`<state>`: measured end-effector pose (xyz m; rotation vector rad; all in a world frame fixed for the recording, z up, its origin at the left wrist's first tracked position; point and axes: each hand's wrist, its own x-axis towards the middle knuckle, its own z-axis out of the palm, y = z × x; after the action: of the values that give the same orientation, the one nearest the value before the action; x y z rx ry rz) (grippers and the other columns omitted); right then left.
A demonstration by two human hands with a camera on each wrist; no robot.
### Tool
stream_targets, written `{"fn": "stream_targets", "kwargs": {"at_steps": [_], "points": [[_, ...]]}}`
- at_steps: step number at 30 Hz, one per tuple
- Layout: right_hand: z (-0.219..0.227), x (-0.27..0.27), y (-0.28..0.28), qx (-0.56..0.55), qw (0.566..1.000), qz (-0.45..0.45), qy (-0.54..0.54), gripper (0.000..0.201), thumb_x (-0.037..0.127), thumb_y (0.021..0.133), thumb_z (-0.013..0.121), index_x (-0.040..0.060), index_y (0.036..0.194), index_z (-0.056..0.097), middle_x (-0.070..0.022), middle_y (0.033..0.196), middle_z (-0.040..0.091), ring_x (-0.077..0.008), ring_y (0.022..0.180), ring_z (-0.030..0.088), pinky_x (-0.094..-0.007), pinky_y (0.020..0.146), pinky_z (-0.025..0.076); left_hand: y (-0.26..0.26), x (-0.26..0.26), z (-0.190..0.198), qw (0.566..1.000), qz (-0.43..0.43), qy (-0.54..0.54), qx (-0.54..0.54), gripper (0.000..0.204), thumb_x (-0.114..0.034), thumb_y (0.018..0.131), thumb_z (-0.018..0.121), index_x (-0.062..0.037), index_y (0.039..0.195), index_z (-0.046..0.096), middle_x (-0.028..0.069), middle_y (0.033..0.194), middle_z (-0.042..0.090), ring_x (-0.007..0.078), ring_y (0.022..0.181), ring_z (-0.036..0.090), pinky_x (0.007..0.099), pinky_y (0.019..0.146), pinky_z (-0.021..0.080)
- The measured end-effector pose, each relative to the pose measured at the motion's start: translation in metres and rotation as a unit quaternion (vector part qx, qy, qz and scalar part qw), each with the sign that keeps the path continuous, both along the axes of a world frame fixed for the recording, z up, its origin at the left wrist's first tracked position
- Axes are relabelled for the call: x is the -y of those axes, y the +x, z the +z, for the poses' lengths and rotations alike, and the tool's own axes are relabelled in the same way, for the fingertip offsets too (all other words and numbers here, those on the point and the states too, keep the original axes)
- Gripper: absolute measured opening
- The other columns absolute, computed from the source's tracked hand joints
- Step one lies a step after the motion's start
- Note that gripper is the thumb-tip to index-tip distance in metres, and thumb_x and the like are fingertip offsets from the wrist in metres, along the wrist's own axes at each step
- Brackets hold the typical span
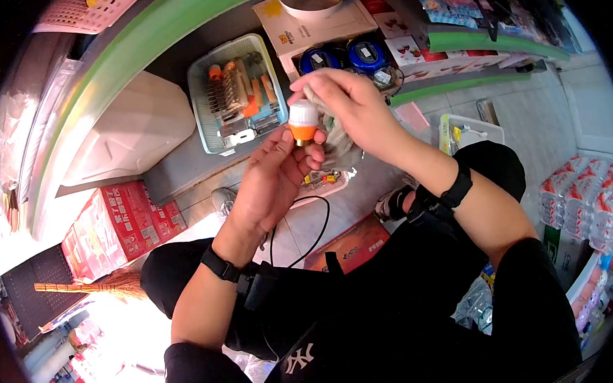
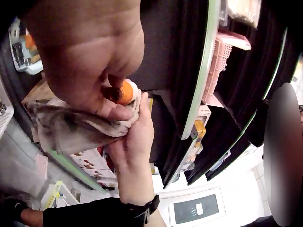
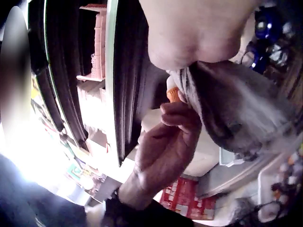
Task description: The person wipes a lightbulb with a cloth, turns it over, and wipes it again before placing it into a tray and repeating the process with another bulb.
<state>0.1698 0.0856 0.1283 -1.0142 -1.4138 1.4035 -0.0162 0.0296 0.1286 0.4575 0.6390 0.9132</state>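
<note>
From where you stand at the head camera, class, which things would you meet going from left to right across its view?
Red printed carton → basket of tools → orange-and-white bulb-shaped item → white tray → plastic-wrapped packs.

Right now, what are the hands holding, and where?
The left hand holds a light bulb by its orange end; the right hand grips a cloth by one end.
</note>
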Motion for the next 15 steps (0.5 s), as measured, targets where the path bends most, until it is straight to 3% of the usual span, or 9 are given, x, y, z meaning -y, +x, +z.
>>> {"fn": "stream_targets", "kwargs": {"at_steps": [1,5,8,10,14,15], "points": [[0.000,0.002,-0.003,0.024,0.996,-0.003,0.089,0.036,0.029,0.107,0.052,-0.0009,0.119,0.067,-0.0141,0.107,0.074,-0.0240,0.096,0.071,-0.0359,0.086,0.054,0.000,0.000,0.001,1.000,0.007,-0.009,-0.004,0.033,-0.026,0.111,0.044,-0.0003,0.130,0.053,0.0103,0.112,0.065,0.0161,0.094,0.062,0.0295,0.086,0.051],[0.007,0.013,-0.003,0.209,0.942,0.045,0.259,0.031,0.025,0.101,0.059,0.0029,0.122,0.065,-0.0189,0.112,0.071,-0.0374,0.100,0.069,-0.0416,0.087,0.054,-0.003,0.001,-0.005,0.999,-0.006,0.011,-0.030,0.034,-0.025,0.112,0.043,-0.0002,0.132,0.053,0.0097,0.110,0.065,0.0169,0.092,0.062,0.0307,0.084,0.051],[0.004,0.009,0.000,0.224,0.945,0.055,0.230,0.027,0.024,0.102,0.059,0.0034,0.116,0.067,-0.0176,0.109,0.072,-0.0362,0.097,0.070,-0.0392,0.084,0.055,0.000,0.005,-0.003,0.996,-0.027,0.039,-0.076,0.035,-0.024,0.112,0.043,-0.0006,0.136,0.052,0.0092,0.108,0.064,0.0181,0.092,0.063,0.0327,0.087,0.052],[0.002,0.005,-0.002,0.154,0.975,0.021,0.161,0.027,0.024,0.103,0.057,0.0022,0.114,0.068,-0.0147,0.105,0.073,-0.0318,0.093,0.071,-0.0365,0.082,0.055,0.001,0.010,-0.004,0.989,-0.040,0.070,-0.124,0.035,-0.025,0.111,0.044,-0.0011,0.137,0.052,0.0078,0.107,0.064,0.0172,0.091,0.062,0.0320,0.087,0.051],[-0.007,-0.007,0.004,0.015,0.999,-0.017,0.027,0.030,0.024,0.106,0.054,-0.0011,0.110,0.069,-0.0097,0.104,0.075,-0.0214,0.090,0.072,-0.0319,0.082,0.054,0.000,0.008,0.005,0.998,-0.049,0.013,-0.035,0.036,-0.026,0.111,0.044,-0.0026,0.138,0.050,0.0067,0.105,0.062,0.0153,0.085,0.058,0.0298,0.079,0.048],[-0.009,-0.010,0.006,-0.019,1.000,-0.016,-0.017,0.032,0.025,0.107,0.053,-0.0033,0.112,0.069,-0.0086,0.106,0.075,-0.0170,0.096,0.070,-0.0309,0.085,0.053,-0.001,0.007,0.006,0.999,-0.045,0.010,-0.020,0.036,-0.027,0.111,0.044,-0.0029,0.138,0.049,0.0068,0.104,0.061,0.0151,0.084,0.058,0.0295,0.078,0.047]]}}
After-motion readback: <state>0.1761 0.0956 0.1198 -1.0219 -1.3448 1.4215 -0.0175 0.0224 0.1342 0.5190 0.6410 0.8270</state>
